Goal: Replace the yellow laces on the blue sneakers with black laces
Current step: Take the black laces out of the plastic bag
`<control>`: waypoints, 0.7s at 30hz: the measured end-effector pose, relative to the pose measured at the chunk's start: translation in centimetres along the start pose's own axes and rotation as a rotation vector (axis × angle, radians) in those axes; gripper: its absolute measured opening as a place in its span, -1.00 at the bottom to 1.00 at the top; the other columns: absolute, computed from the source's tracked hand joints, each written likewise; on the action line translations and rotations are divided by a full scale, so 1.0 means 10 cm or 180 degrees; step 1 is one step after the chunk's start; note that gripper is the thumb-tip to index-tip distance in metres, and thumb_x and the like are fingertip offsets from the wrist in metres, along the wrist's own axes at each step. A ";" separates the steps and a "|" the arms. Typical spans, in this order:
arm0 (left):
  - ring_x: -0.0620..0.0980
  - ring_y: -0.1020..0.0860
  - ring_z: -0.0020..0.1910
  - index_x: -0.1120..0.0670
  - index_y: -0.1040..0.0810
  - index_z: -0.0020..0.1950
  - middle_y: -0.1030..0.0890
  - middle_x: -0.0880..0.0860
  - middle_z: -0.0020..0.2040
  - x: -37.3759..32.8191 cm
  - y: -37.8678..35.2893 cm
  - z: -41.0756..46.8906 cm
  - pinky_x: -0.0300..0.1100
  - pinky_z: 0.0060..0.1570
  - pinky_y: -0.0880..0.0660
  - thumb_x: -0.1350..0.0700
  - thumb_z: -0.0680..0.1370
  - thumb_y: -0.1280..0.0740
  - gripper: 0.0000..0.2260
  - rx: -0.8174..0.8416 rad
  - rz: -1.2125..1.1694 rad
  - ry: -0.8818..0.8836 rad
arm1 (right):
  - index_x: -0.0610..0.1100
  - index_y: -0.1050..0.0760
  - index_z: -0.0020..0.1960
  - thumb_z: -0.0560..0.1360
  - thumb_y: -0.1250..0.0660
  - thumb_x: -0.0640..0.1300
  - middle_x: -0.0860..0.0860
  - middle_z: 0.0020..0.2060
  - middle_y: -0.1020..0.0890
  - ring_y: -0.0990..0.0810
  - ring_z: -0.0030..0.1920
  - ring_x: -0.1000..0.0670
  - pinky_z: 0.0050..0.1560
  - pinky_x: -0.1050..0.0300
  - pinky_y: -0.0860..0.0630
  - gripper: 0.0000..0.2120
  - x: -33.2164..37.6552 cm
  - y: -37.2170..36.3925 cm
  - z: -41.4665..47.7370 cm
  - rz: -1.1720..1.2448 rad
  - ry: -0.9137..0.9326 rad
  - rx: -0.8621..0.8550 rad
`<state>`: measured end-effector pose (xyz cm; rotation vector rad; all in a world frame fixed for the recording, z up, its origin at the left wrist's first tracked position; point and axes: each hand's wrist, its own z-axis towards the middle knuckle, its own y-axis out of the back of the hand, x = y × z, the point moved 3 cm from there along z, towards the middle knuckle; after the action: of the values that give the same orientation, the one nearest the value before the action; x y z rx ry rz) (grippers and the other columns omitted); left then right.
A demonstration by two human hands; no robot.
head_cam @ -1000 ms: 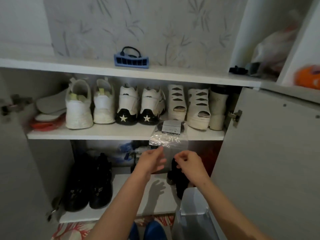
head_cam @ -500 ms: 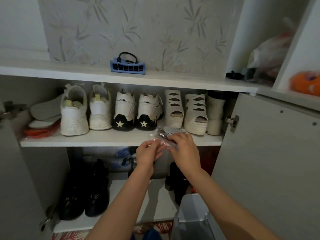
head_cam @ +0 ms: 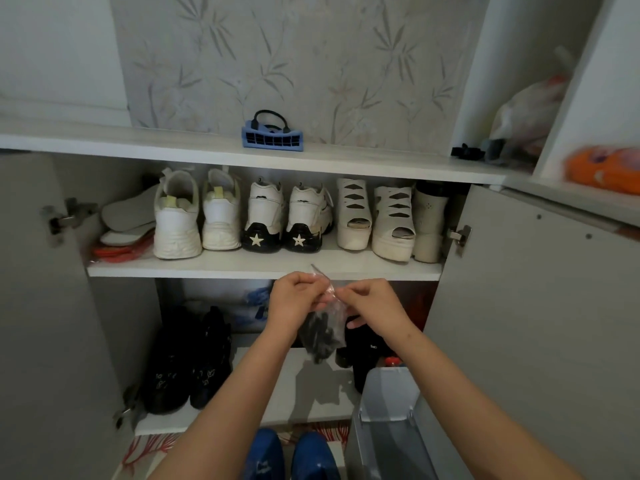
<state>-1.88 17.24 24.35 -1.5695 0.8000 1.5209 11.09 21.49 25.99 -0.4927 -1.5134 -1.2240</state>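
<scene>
My left grip point(head_cam: 294, 301) is closed on the top of the small clear bag point(head_cam: 329, 306), fingers curled over and pinching the plastic, with a corner of the bag poking up above my knuckles. The bag hangs between my two hands, just in front of the edge of the middle shelf point(head_cam: 207, 270) and touching nothing else. My right grip point(head_cam: 375, 306) pinches the same upper edge from the other side with thumb and forefinger.

As I read it, the step is getting the bag's mouth open. To do it well I would have each grip take one lip only and not both layers at once, then pull them apart gently and evenly so the thin film parts without tearing. I would hold the mouth upward and the weight hanging below, so nothing spills onto the floor when it gives. Once it is open, one hand should hold the bag while the other reaches in.

The black laces point(head_cam: 322, 336) sit in the bottom of the bag as a dark, loose bundle. The bundle looks soft and tangled, and I cannot tell how many laces are in it. The plastic above them is crinkled and see-through. The blue sneakers point(head_cam: 265, 455) are at the lower edge of the view, side by side on the floor below my arms. Only part of each shows, and I cannot see their laces from here.
</scene>
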 end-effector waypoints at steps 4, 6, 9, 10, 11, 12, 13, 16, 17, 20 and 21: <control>-0.20 -0.61 -0.42 0.24 -0.56 0.01 -0.65 0.08 -0.25 0.02 0.09 -0.16 -0.36 -0.34 -0.57 0.23 0.50 -0.39 -0.87 -0.0015 0.0142 -0.0015 | -0.12 -0.61 -0.10 0.55 -0.28 -0.15 -0.15 -0.21 -0.67 -0.63 -0.30 0.00 -0.25 0.11 -0.61 -0.86 0.05 -0.04 -0.18 -0.0290 0.0123 0.0129; -0.18 -0.62 -0.42 0.22 -0.57 -0.05 -0.65 0.07 -0.27 0.02 0.13 -0.24 -0.35 -0.36 -0.56 0.21 0.48 -0.41 -0.90 -0.0079 0.0321 -0.0093 | -0.11 -0.60 -0.07 0.54 -0.30 -0.13 -0.11 -0.22 -0.67 -0.61 -0.37 0.09 -0.32 0.18 -0.60 -0.88 0.09 -0.08 -0.27 -0.0126 0.0203 0.0144; -0.09 -0.63 -0.35 0.18 -0.57 -0.10 -0.66 0.08 -0.27 0.00 0.17 -0.35 -0.26 -0.30 -0.60 0.17 0.45 -0.44 -0.89 -0.0087 0.0561 -0.0137 | -0.14 -0.60 -0.03 0.48 -0.40 -0.14 -0.05 -0.26 -0.67 -0.63 -0.35 0.11 -0.34 0.23 -0.58 -0.90 0.10 -0.13 -0.35 -0.0106 0.0170 0.0248; -0.07 -0.63 -0.35 0.18 -0.56 -0.11 -0.66 0.10 -0.26 0.00 0.19 -0.39 -0.24 -0.27 -0.61 0.17 0.45 -0.45 -0.88 -0.0053 0.0548 -0.0116 | -0.16 -0.60 -0.03 0.46 -0.41 -0.17 -0.06 -0.27 -0.67 -0.64 -0.33 0.09 -0.31 0.22 -0.60 -0.90 0.10 -0.13 -0.37 -0.0081 0.0113 0.0285; -0.06 -0.63 -0.36 0.17 -0.55 -0.12 -0.66 0.11 -0.26 0.00 0.21 -0.43 -0.23 -0.26 -0.61 0.17 0.45 -0.45 -0.88 -0.0010 0.0520 -0.0098 | -0.18 -0.60 -0.04 0.46 -0.41 -0.19 -0.08 -0.27 -0.67 -0.65 -0.32 0.06 -0.29 0.20 -0.61 -0.90 0.11 -0.14 -0.40 -0.0038 0.0051 0.0304; -0.06 -0.62 -0.37 0.17 -0.54 -0.12 -0.65 0.11 -0.27 0.00 0.22 -0.47 -0.24 -0.27 -0.61 0.17 0.45 -0.45 -0.88 0.0021 0.0517 -0.0093 | -0.20 -0.60 -0.05 0.48 -0.39 -0.22 -0.09 -0.28 -0.67 -0.64 -0.33 0.04 -0.27 0.18 -0.62 -0.92 0.11 -0.13 -0.42 0.0031 -0.0017 0.0306; -0.07 -0.61 -0.37 0.16 -0.53 -0.13 -0.64 0.11 -0.28 0.00 0.23 -0.51 -0.26 -0.27 -0.60 0.18 0.46 -0.44 -0.89 0.0033 0.0541 -0.0101 | -0.22 -0.60 -0.07 0.49 -0.37 -0.24 -0.11 -0.30 -0.66 -0.64 -0.35 0.01 -0.27 0.17 -0.62 -0.94 0.13 -0.13 -0.45 0.0095 -0.0084 0.0296; -0.08 -0.58 -0.39 0.16 -0.51 -0.15 -0.60 0.09 -0.31 -0.04 0.25 -0.62 -0.30 -0.31 -0.58 0.21 0.48 -0.41 -0.91 0.0123 0.0515 -0.0081 | -0.16 -0.58 -0.18 0.52 -0.33 -0.24 -0.12 -0.30 -0.65 -0.63 -0.34 -0.02 -0.26 0.12 -0.63 -0.89 0.13 -0.14 -0.50 -0.0114 -0.0131 0.0116; -0.09 -0.57 -0.39 0.17 -0.50 -0.14 -0.60 0.09 -0.31 -0.04 0.25 -0.66 -0.33 -0.34 -0.57 0.22 0.49 -0.40 -0.92 0.0184 0.0495 -0.0030 | -0.11 -0.56 -0.22 0.52 -0.33 -0.22 -0.09 -0.29 -0.66 -0.64 -0.31 -0.02 -0.21 0.07 -0.64 -0.85 0.12 -0.13 -0.50 -0.0409 -0.0073 -0.0065; -0.13 -0.55 -0.43 0.18 -0.51 -0.14 -0.58 0.08 -0.32 -0.06 0.31 -0.77 -0.39 -0.42 -0.53 0.24 0.51 -0.37 -0.93 0.0344 0.0599 0.0186 | -0.05 -0.53 -0.28 0.53 -0.30 -0.18 -0.06 -0.30 -0.66 -0.66 -0.26 -0.03 -0.12 -0.06 -0.63 -0.78 0.08 -0.05 -0.53 -0.0941 0.0039 -0.0517; -0.12 -0.54 -0.43 0.20 -0.52 -0.12 -0.58 0.09 -0.32 -0.06 0.34 -0.79 -0.39 -0.43 -0.52 0.24 0.52 -0.36 -0.95 0.0349 0.0711 0.0248 | -0.07 -0.53 -0.25 0.55 -0.28 -0.18 -0.06 -0.31 -0.66 -0.66 -0.29 -0.01 -0.14 -0.05 -0.64 -0.79 0.07 -0.02 -0.56 -0.1099 0.0090 -0.0609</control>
<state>-0.96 8.63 24.27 -1.5057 1.1155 1.5502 13.28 16.28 25.94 -0.3440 -1.5050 -1.6477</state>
